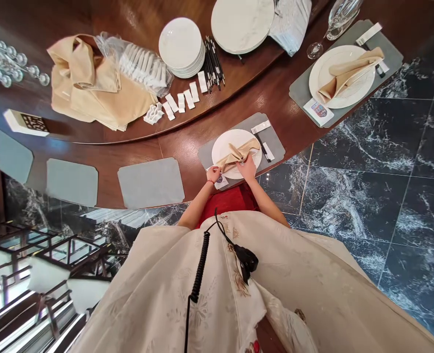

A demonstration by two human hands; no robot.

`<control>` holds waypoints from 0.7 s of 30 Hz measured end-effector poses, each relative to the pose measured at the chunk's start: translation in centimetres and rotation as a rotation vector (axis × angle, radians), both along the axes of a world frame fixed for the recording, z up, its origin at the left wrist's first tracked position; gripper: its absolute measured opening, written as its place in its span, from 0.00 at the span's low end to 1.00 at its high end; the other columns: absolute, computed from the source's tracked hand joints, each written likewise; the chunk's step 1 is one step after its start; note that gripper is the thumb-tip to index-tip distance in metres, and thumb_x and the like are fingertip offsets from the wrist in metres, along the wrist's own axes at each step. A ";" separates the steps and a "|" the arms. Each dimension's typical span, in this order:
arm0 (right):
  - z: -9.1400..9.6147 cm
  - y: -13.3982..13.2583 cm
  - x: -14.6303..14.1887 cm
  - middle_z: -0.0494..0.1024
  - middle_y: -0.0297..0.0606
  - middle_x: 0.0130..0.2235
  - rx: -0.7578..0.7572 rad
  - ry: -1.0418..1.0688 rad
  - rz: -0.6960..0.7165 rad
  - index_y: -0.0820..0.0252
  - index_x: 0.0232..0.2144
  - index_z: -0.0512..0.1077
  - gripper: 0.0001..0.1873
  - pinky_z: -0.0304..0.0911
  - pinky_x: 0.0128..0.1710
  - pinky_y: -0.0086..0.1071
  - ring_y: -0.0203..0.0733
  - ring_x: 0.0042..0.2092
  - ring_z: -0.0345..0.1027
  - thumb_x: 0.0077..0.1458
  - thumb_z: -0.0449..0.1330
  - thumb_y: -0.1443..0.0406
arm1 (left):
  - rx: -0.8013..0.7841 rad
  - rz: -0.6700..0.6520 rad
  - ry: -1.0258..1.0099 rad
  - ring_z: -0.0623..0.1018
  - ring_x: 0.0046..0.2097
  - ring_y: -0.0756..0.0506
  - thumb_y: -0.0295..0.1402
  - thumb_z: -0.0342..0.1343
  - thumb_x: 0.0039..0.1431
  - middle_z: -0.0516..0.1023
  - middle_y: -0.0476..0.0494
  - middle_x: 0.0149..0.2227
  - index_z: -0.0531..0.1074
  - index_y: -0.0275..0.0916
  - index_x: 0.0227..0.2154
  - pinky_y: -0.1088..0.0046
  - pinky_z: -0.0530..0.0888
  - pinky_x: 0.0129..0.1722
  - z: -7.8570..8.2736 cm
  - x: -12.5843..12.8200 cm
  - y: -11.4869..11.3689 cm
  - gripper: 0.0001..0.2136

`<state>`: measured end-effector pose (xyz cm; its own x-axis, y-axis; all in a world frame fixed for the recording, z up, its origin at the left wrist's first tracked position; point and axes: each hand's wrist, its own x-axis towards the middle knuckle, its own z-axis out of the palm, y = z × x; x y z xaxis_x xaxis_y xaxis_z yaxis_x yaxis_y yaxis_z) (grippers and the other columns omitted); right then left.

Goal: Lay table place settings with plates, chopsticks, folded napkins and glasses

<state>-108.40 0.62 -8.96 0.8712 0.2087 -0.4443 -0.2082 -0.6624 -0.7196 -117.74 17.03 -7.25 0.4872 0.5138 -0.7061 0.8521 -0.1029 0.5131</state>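
A folded beige napkin (pixel 244 149) lies across a white plate (pixel 220 141) on a grey placemat (pixel 206 153) in front of me. My left hand (pixel 213 173) pinches the napkin's lower left end, close to a small printed card (pixel 221 182) at the plate's edge. On the napkin's lower side, my right hand (pixel 247 168) has its fingers closed at the fold, partly hidden. Black chopsticks (pixel 263 146) rest to the right of the plate, by a white holder (pixel 261 127).
Another place setting has a plate (pixel 314 81) and folded napkin (pixel 336 84), beside stemmed glasses (pixel 315 50). On the raised tier are stacked small plates (pixel 180 43), large plates (pixel 242 24), chopsticks (pixel 213 66) and beige cloths (pixel 80 100). Grey placemats (pixel 150 183) line the left; chairs (pixel 55 264) stand lower left.
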 end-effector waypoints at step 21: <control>1.2 -2.4 -4.5 0.80 0.39 0.33 -0.328 0.088 0.461 0.54 0.28 0.65 0.10 0.64 0.39 0.32 0.45 0.37 0.73 0.61 0.59 0.64 | -0.097 0.315 -0.223 0.83 0.41 0.48 0.29 0.58 0.61 0.84 0.41 0.40 0.76 0.39 0.43 0.70 0.80 0.47 -2.8 -4.9 2.4 0.08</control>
<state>-112.93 -1.73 -7.71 0.6792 0.3976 -0.6169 0.1052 -0.8846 -0.4543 -122.65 19.42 -10.09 0.4636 0.5986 -0.6532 0.7008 0.2034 0.6838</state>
